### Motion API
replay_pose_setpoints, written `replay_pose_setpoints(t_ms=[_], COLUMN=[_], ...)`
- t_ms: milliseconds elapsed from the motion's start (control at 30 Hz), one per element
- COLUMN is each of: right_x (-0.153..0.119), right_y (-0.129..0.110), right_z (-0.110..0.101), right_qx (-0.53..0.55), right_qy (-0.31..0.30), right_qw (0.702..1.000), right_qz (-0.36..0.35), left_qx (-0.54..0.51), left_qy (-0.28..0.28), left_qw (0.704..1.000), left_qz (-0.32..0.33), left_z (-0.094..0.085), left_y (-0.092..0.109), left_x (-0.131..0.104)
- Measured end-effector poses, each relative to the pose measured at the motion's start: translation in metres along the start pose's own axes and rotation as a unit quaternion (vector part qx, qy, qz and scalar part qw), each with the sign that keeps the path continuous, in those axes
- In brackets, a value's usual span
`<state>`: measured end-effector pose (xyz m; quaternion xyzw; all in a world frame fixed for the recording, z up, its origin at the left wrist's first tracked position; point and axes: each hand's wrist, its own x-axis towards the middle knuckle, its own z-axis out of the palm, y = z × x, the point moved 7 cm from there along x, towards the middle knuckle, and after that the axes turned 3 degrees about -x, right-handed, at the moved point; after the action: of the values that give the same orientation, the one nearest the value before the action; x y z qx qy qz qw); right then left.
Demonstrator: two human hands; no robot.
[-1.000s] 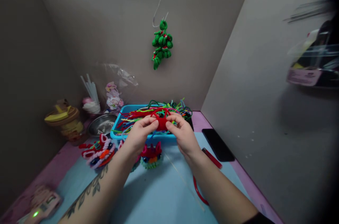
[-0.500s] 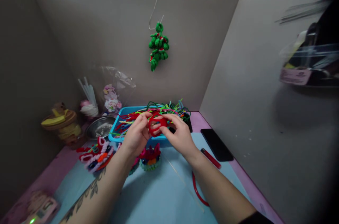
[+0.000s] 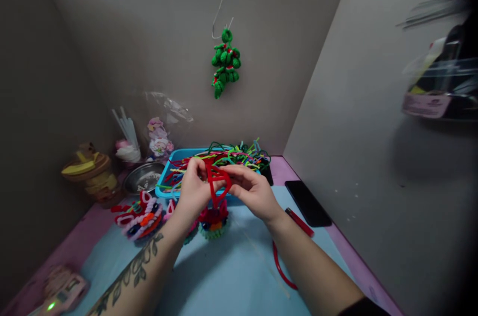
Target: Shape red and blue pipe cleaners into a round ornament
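Frame (image 3: 218, 172) of red strands is in the air between both hands, in front of the tray (image 3: 166, 192) and above its near rim. Left hand (image 3: 194, 186) has its fingers curled in, pinching the left end; right hand (image 3: 254, 189) is partly spread, fingers on the right side, though I can't tell how firmly its thumb grips. Mat (image 3: 231, 266) stretches below between the forearms, its far right corner bordered by the pink table edge (image 3: 278, 169). Grey panels (image 3: 168, 42) rise at the back and both sides. Under the wrists, a red-and-green figure (image 3: 213, 229) sits close; a pink-edged one (image 3: 140, 221) is farther left. Right of the right forearm lie a red stick (image 3: 299, 222) and, just beyond, a phone (image 3: 308, 204). Tray holds a heap of coloured strands, some over its back rim; left of it, the bowl (image 3: 131, 181) holds small white bits. Farther left stands a tan tub (image 3: 93, 171), its contents unclear
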<state>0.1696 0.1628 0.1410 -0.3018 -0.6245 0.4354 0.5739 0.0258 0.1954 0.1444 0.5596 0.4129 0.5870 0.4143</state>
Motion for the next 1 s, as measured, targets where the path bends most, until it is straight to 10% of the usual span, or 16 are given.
replay_pose_setpoints(t_ms=[367, 600, 1000], right_x=[-0.002, -0.007, -0.008], right_y=[0.022, 0.015, -0.005], right_z=[0.002, 0.007, 0.004], right_qx=[0.113, 0.07, 0.001], right_qy=[-0.045, -0.033, 0.013], right_qw=[0.987, 0.995, 1.0], right_qz=[0.106, 0.057, 0.002], left_qx=[0.11, 0.146, -0.101], left_qy=[-0.124, -0.121, -0.157], left_qw=[0.98, 0.971, 0.979], left_qz=[0.114, 0.145, -0.084], left_z=[0.005, 0.004, 0.029], left_y=[0.02, 0.033, 0.004], left_x=[-0.006, -0.014, -0.022])
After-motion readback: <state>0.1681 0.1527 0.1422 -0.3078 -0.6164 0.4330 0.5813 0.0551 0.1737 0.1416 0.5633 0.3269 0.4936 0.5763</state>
